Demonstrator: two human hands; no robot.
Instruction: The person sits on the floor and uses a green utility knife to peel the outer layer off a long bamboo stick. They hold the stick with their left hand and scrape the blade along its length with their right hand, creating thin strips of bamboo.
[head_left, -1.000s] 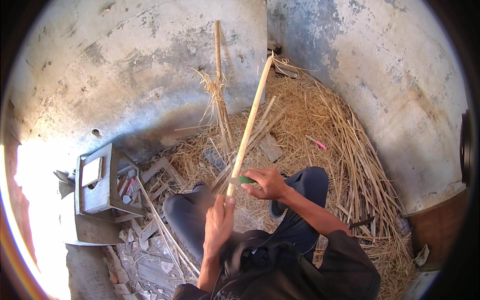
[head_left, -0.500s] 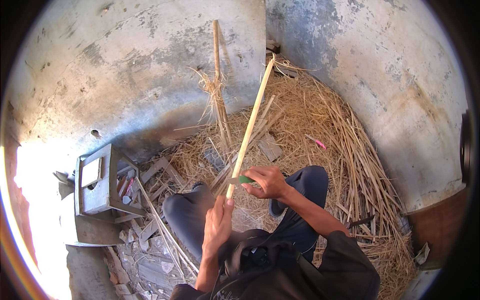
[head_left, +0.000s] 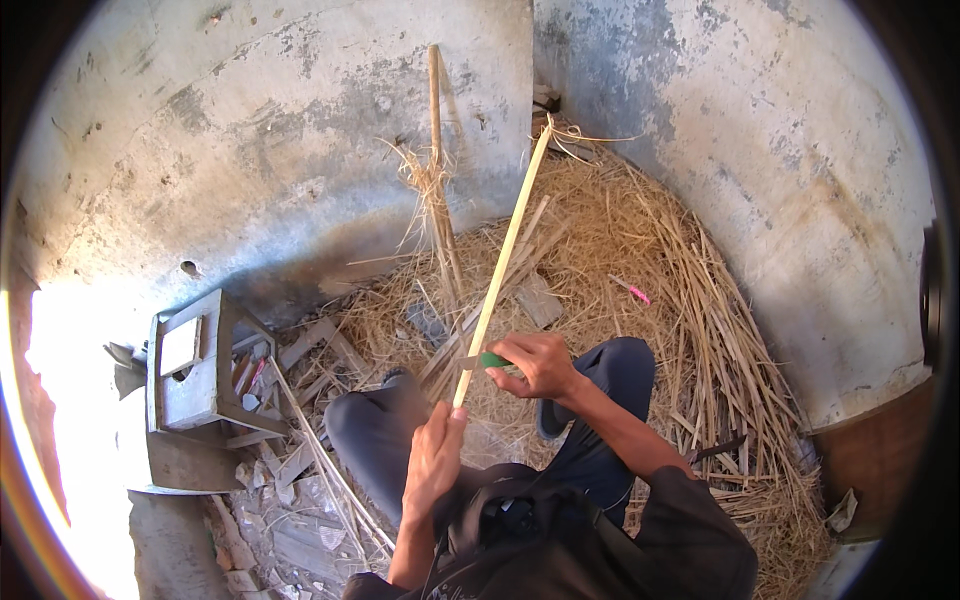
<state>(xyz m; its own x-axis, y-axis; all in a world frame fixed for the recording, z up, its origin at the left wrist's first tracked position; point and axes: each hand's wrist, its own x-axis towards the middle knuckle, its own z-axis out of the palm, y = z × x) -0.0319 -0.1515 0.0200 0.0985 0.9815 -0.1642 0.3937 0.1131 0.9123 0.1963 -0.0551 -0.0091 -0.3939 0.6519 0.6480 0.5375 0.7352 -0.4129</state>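
Note:
A long, pale strip that looks like bamboo [head_left: 503, 260] slants up and away in front of me, with thin curled shavings at its far tip. My left hand [head_left: 434, 450] is closed round the strip's near end, between my bent knees. Just above it, my right hand [head_left: 535, 366] grips a knife by its green handle [head_left: 491, 360]. The short blade [head_left: 466, 363] lies across the strip, touching it or very close to it.
Shavings and split strips [head_left: 690, 330] heap along the right side. A pole tied with fibres [head_left: 436, 150] leans on the far wall. On the left stands a small wooden stool-like frame [head_left: 205, 370] holding odds and ends. A pink-handled tool [head_left: 638, 294] lies on the shavings.
The strip has shifted slightly, its far tip a little lower and to the right. Both hands keep nearly the same place and grip.

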